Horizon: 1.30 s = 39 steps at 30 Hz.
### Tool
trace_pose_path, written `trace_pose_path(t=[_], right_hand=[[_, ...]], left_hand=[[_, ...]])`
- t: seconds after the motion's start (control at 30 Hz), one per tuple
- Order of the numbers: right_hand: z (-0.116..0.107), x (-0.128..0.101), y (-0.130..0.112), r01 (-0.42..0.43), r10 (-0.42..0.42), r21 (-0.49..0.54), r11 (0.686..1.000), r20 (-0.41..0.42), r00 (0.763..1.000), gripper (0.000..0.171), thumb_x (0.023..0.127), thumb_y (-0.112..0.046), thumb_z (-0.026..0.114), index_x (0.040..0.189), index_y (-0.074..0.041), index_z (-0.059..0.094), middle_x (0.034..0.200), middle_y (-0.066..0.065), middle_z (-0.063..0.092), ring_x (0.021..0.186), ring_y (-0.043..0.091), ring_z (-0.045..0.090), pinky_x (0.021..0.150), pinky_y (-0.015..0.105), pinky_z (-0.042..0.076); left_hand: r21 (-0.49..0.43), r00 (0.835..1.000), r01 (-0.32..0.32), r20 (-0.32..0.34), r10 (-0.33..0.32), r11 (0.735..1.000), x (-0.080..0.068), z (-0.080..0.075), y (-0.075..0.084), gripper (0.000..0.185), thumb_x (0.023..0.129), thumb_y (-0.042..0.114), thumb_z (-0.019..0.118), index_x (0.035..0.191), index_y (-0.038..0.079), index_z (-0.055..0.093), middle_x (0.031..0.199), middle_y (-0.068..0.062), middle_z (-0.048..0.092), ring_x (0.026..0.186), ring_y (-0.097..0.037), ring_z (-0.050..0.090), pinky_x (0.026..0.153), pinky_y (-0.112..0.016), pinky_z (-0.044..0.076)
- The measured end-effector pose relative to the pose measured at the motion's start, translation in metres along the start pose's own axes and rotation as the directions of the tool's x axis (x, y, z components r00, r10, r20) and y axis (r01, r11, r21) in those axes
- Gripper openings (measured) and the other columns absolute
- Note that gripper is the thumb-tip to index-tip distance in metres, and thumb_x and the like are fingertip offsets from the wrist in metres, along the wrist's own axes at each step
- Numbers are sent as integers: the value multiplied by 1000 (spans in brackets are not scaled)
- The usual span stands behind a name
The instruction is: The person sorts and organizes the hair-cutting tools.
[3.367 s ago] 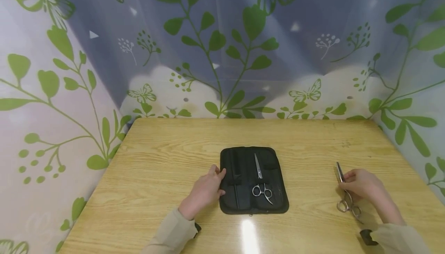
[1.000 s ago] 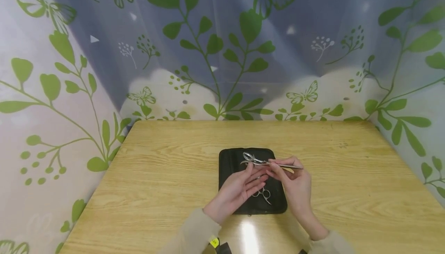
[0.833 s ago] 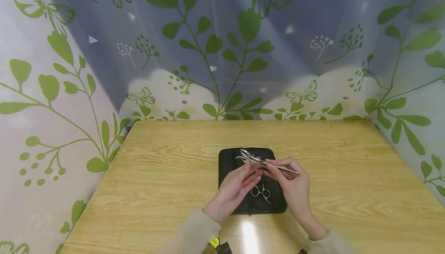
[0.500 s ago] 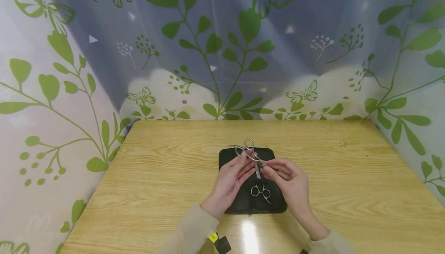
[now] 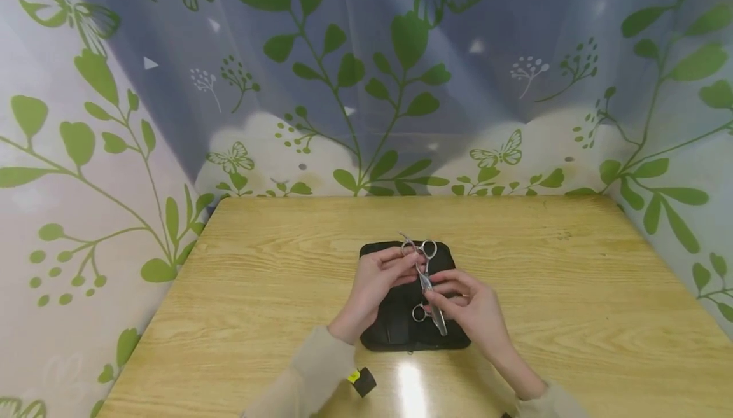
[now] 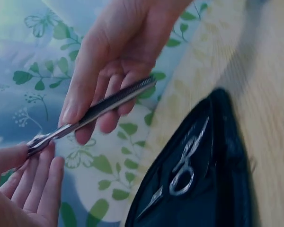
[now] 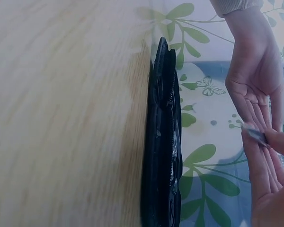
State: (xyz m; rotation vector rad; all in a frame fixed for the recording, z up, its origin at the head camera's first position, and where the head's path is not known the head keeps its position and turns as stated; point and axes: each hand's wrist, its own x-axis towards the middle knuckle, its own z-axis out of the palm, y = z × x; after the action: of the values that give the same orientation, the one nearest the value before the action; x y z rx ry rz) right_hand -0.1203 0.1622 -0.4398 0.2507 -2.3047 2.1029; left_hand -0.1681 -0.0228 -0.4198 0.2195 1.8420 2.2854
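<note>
Over the black zip case point(image 5: 380, 338) both hands hold a pair of silver thinning scissors point(image 5: 438, 317), the handle rings pointing away and the blades toward me. My left hand point(image 5: 372, 284) pinches them near the rings. Thumb and fingers of my right hand point(image 5: 472, 306) grip the blade part. A toothed blade point(image 6: 118, 99) is visible in the left wrist view. Inside the spread case lies a second pair of scissors point(image 6: 182, 182), partly covered by the held pair in the head view. The right wrist view shows the case edge-on, its zip point(image 7: 170, 127) along the side.
The case rests on a wood-grain table point(image 5: 275, 252). A patterned curtain point(image 5: 366, 87) with green leaves and butterflies hangs behind the table and along its sides. A small black block point(image 5: 363, 382) with a yellow tag sits at the left wrist.
The right hand has brought the thinning scissors from the right side of the table to above the case. Between both hands they have swung from lying crosswise to blades toward me.
</note>
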Motion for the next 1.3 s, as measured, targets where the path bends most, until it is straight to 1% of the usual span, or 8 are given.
trace_pose_path(t=[0.2,0.4,0.6,0.7,0.87,0.93,1.0,1.3], right_hand=[[-1,-1,0,-66,66,-19,998,42,997,36,89,-9,79,118,3,59,97,25,73,74,37,75,63,41,61],[-2,-1,0,-99,102,-56,994,56,993,41,87,-9,80,120,2,57,96,21,74,72,32,75,61,40,61],[-8,-1,4,-7,14,-165,986,44,999,32,93,-7,74,121,3,62,105,22,73,85,26,75,69,36,62],[-15,-1,8,83,-74,-391,917,38,997,33,92,-6,74,123,1,66,118,21,70,101,33,72,79,40,61],[-27,-4,13,140,-77,-758,637,119,990,53,85,-12,81,132,4,63,139,27,56,119,47,61,92,58,52],[-31,-5,15,141,-7,-810,570,167,986,60,83,-17,83,133,6,61,145,29,51,125,49,55,95,60,49],[-33,-6,17,147,56,-827,543,210,976,63,82,-20,84,133,8,61,148,30,47,127,49,53,97,59,49],[-34,-10,15,185,105,-812,554,288,952,59,83,-17,82,134,6,61,147,20,53,127,46,55,101,57,47]], left_hand=[[108,999,-8,45,3,994,3,1,2,23,97,11,70,112,-6,71,104,-20,75,89,-17,75,82,-35,60],[159,998,5,64,-15,987,10,1,-1,20,94,8,73,107,-7,70,101,-18,76,91,-23,76,80,-35,61],[172,998,7,61,-18,985,22,1,-1,21,94,7,72,110,-8,70,103,-21,75,91,-22,75,80,-33,61],[157,1000,-7,30,2,988,31,0,1,24,96,6,69,115,-9,68,105,-22,75,88,-16,75,79,-30,60],[99,998,-13,-60,19,995,53,-3,3,26,96,4,68,117,-10,67,103,-22,75,78,-10,72,78,-30,61],[79,996,-21,-90,28,997,62,-4,3,24,97,4,68,115,-11,66,103,-23,74,77,-9,72,80,-32,61],[60,993,-23,-114,30,998,70,-4,3,22,97,4,67,114,-11,66,105,-24,74,78,-10,72,83,-35,60],[43,982,25,-186,-17,999,94,0,-1,24,103,6,58,120,-10,64,114,-27,71,99,-31,73,94,-45,55]])
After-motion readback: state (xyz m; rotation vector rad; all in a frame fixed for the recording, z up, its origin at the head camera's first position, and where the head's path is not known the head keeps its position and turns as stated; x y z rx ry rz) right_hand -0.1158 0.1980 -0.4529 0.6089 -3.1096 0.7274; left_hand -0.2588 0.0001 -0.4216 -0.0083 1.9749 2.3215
